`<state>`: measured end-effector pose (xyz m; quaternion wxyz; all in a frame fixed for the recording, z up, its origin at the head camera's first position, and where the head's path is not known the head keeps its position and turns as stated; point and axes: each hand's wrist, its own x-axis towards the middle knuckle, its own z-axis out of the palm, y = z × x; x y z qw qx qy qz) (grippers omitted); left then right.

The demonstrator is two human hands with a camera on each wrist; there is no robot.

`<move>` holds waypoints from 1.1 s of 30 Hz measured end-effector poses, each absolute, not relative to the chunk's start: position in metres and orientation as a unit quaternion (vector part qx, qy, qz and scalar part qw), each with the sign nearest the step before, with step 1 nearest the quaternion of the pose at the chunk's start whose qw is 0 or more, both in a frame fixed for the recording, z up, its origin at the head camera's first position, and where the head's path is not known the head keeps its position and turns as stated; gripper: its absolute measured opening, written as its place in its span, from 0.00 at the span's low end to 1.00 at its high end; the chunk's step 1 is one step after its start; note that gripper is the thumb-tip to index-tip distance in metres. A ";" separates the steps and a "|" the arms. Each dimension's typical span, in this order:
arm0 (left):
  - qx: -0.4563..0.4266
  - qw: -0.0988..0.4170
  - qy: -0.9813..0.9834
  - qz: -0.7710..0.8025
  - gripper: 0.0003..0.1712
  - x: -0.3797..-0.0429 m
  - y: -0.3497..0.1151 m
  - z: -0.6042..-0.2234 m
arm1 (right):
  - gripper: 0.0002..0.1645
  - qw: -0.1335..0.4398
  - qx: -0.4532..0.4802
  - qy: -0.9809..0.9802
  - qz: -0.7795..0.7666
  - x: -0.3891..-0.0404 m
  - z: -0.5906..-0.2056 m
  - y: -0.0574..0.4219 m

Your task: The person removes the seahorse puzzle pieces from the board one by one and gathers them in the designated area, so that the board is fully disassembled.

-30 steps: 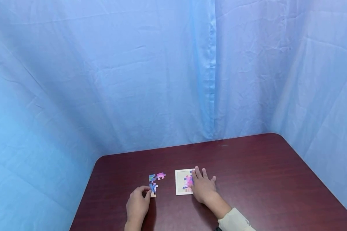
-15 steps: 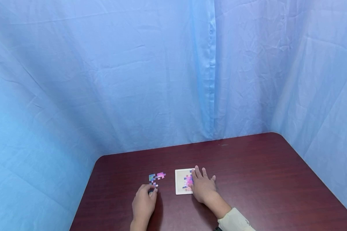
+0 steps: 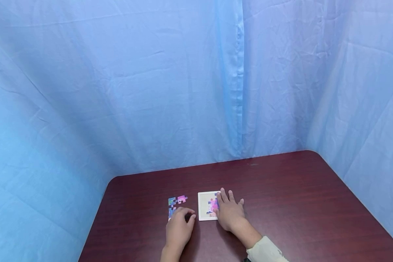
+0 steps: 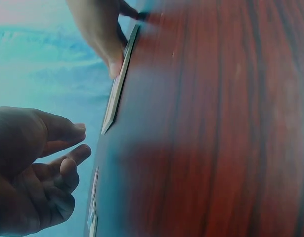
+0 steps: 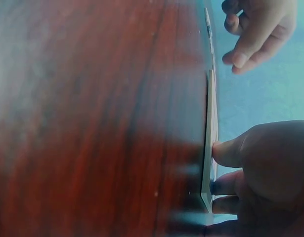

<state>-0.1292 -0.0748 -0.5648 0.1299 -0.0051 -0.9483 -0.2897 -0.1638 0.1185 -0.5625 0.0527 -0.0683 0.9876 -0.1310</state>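
My left hand [image 3: 180,227] hovers between the loose jigsaw pieces and the puzzle tray. In the left wrist view the left hand [image 4: 40,173] has bent fingers, with the thumb apart from them and nothing visible between. Blue and pink jigsaw pieces lie on its left: a pink piece [image 3: 182,199], a blue-green piece [image 3: 171,201] and a blue piece [image 3: 171,211] partly hidden by the hand. My right hand [image 3: 230,213] rests with spread fingers on the right side of a white-rimmed puzzle tray [image 3: 203,219], over the pink-and-blue pieces [image 3: 212,206] inside it.
Everything lies on a dark red wooden table [image 3: 281,196] with rounded far corners. Blue curtains [image 3: 183,91] hang behind it and on both sides. The left part of the tray shows its pale base [image 3: 204,203].
My left hand has moved right from beside the loose pieces toward the tray, passing over the lower ones. The right hand and the tray have stayed in place.
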 end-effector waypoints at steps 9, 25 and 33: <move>-0.047 0.105 -0.946 -0.302 0.03 -0.137 -0.060 -0.567 | 0.39 0.053 -0.070 0.988 -0.127 -0.162 -0.562 0.120; -0.077 0.060 -0.950 -0.297 0.23 -0.164 -0.037 -0.570 | 0.41 0.077 -0.073 0.987 -0.121 -0.166 -0.560 0.120; -0.065 0.039 -0.960 -0.268 0.26 -0.169 -0.030 -0.571 | 0.41 0.077 -0.071 0.986 -0.131 -0.165 -0.563 0.121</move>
